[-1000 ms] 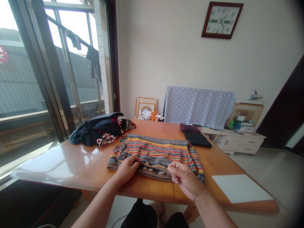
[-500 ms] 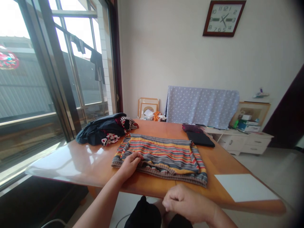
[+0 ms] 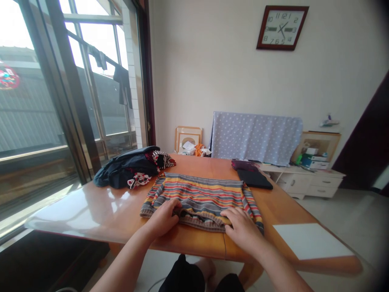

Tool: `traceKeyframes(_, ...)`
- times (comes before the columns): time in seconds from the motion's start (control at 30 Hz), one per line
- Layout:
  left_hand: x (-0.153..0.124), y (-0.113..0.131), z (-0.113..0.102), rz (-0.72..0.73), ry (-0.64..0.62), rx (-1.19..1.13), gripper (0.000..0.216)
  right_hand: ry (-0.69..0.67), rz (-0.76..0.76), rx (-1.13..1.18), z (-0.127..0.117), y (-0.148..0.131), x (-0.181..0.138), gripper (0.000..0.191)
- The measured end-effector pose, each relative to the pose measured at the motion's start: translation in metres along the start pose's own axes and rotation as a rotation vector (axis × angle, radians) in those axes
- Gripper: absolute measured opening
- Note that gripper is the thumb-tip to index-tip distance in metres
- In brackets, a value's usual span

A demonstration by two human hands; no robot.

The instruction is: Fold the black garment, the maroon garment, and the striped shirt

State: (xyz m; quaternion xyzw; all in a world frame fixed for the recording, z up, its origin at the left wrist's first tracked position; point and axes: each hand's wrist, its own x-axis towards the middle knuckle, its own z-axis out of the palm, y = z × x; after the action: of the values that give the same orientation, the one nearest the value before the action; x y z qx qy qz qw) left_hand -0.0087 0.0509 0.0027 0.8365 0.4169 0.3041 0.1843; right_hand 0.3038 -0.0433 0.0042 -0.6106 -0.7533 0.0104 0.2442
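Note:
A striped sweater (image 3: 200, 192) in grey, yellow and red lies folded flat on the wooden table (image 3: 194, 241), its sleeves tucked along both sides. Its brown ribbed hem faces me and gapes a little in the middle. My left hand (image 3: 165, 217) grips the hem left of centre, thumb below and fingers curled on top. At the hem's right part, my right hand (image 3: 243, 228) has its fingers over the cloth and its thumb at the edge, closed on it.
A heap of dark and patterned clothes (image 3: 121, 168) lies at the table's back left. Folded dark clothes (image 3: 254, 178) sit at the back right. A white sheet (image 3: 313, 241) lies near the right edge. Glass windows (image 3: 39, 121) stand close on the left.
My right hand has come up from above my lap, closed, and taken hold of the sweater's hem. My left hand stays at the hem's left part, its thumb now lower. The view has shifted slightly.

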Motion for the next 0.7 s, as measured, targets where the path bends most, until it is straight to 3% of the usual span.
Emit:
traceKeyframes(0.13, 0.012, 0.002, -0.004, 0.041, 0.004, 0.084, 0.019, -0.019, -0.018, -0.001, -0.001, 0.004, 0.011, 0.019)
traceKeyframes(0.23, 0.022, 0.008, -0.014, 0.096, 0.036, 0.159, 0.018, 0.009, -0.006, 0.039, -0.006, 0.009, 0.023, 0.023)
traceKeyframes(0.4, 0.03, 0.015, -0.025, 0.069, 0.092, 0.244, 0.024, 0.015, 0.019, 0.117, -0.002, 0.022, 0.039, 0.03)
traceKeyframes(0.57, 0.034, 0.015, -0.026, 0.026, 0.115, 0.143, 0.034, 0.081, -0.011, 0.184, 0.006, 0.029, 0.043, 0.038)
traceKeyframes(0.7, 0.036, 0.021, -0.033, -0.006, 0.074, -0.035, 0.037, 0.146, -0.015, 0.252, -0.004, 0.024, 0.044, 0.039)
